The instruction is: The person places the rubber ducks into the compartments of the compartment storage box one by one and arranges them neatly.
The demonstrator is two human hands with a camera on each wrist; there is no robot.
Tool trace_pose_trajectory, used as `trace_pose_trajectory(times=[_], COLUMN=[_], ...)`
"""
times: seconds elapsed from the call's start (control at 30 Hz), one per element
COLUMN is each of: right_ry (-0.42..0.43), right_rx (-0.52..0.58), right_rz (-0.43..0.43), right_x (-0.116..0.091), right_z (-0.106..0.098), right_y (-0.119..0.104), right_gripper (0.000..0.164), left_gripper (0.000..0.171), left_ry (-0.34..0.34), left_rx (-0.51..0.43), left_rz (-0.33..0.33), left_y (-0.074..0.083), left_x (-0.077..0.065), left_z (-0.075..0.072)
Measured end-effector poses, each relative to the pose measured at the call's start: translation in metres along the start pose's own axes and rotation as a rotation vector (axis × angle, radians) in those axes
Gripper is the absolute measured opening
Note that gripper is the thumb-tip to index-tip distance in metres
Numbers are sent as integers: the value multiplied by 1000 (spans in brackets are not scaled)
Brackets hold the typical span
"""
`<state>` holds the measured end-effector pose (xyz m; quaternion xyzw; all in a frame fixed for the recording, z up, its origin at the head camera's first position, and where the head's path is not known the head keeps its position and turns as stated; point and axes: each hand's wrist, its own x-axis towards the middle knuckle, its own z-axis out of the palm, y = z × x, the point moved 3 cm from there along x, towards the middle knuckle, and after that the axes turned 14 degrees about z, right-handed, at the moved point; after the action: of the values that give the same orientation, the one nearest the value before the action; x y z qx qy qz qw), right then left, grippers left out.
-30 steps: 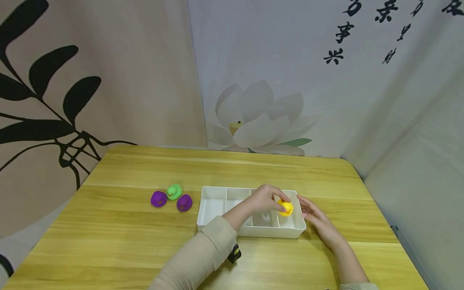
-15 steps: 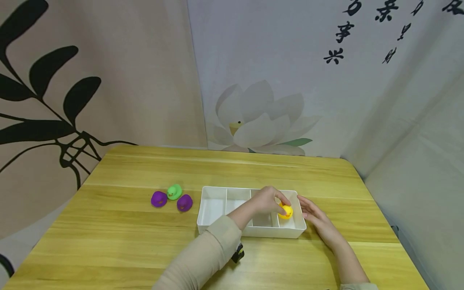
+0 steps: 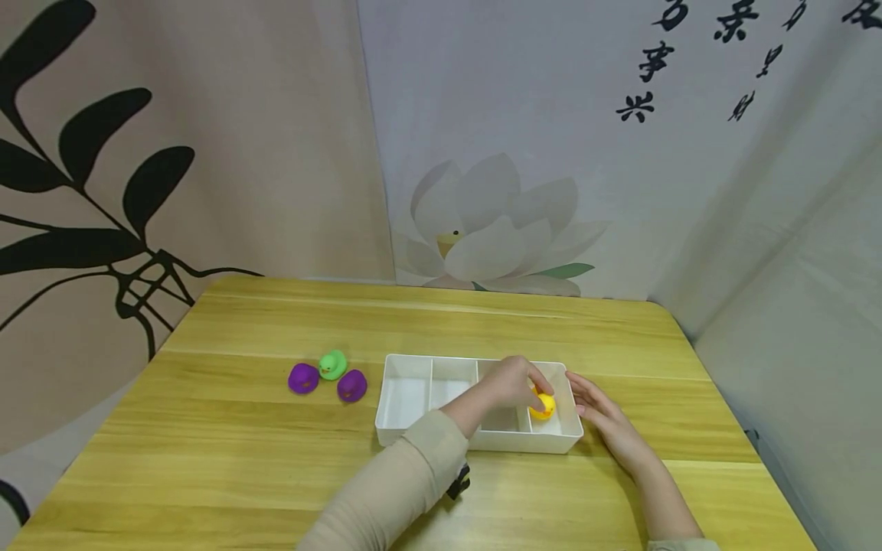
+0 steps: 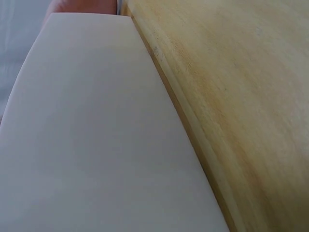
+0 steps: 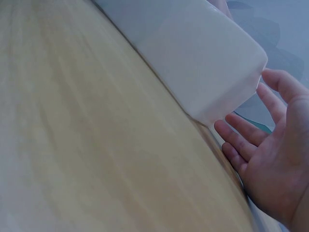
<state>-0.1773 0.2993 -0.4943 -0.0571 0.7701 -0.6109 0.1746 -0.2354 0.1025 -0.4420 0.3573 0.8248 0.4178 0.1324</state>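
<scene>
My left hand (image 3: 511,383) reaches over a white divided box (image 3: 405,398) and pinches a small yellow rubber duck (image 3: 547,409) between thumb and fingers. The duck is low inside the rightmost compartment, partly covered by the fingers. At the box's right end, my right hand (image 3: 608,422) lies with its fingers loosely extended, fingertips at the end wall. In the right wrist view those fingers (image 5: 248,131) are spread and slightly bent beside the box corner. The box's side (image 4: 96,121) fills much of the left wrist view, which hides the duck.
Left of the box, two purple rubber ducks (image 3: 352,386) and a green rubber duck (image 3: 333,365) sit close together on the wooden table (image 3: 207,451). A printed curtain (image 3: 496,138) hangs behind the table's back edge. A small black object (image 3: 459,482) shows beside the left sleeve.
My left hand has sunk slightly into the rightmost compartment with the yellow duck, its forearm shifting a little to the right. The right hand and the box look unchanged.
</scene>
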Motion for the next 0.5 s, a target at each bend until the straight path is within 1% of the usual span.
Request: trace_pose_trajectory(times=[0.1, 0.23, 0.5], right_ry=[4, 7, 7], right_rx=[-3, -6, -5], right_rz=[2, 7, 3], right_x=[0, -1, -1], right_z=[0, 0, 0], right_y=[0, 0, 0], right_gripper=[50, 50, 50], left_gripper=[21, 20, 21], left_ry=[-10, -15, -20], left_rx=[34, 63, 66], left_rz=[1, -16, -19], left_y=[2, 3, 2], left_x=[1, 1, 2], left_z=[1, 2, 2])
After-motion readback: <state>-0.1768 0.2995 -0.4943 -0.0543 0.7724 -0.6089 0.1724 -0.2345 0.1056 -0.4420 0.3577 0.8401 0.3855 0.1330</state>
